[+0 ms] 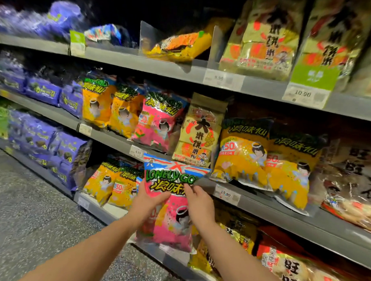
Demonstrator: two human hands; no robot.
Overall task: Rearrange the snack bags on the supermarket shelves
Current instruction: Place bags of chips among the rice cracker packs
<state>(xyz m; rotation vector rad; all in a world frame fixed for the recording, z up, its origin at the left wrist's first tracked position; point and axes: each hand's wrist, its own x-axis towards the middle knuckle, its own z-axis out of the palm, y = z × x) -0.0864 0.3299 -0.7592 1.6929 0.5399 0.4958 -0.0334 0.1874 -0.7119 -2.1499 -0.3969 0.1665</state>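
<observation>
1. A pink bag point(173, 224) is held upright at the lower centre of the frame, in front of the shelves point(262, 204).
2. The left hand point(150, 202) grips its left edge, fingers point(160, 197) curled round it.
3. The right hand point(201, 206) pinches its right side, just under the green lettering.
4. Yellow bags point(242, 161) stand at centre right, and purple bags point(43, 91) fill the left.

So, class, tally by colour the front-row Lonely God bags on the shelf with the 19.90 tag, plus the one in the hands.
Yellow bags: 4
Shelf pink bag: 1
Held pink bag, gripped by left hand and right hand: 1
Total: 6
</observation>
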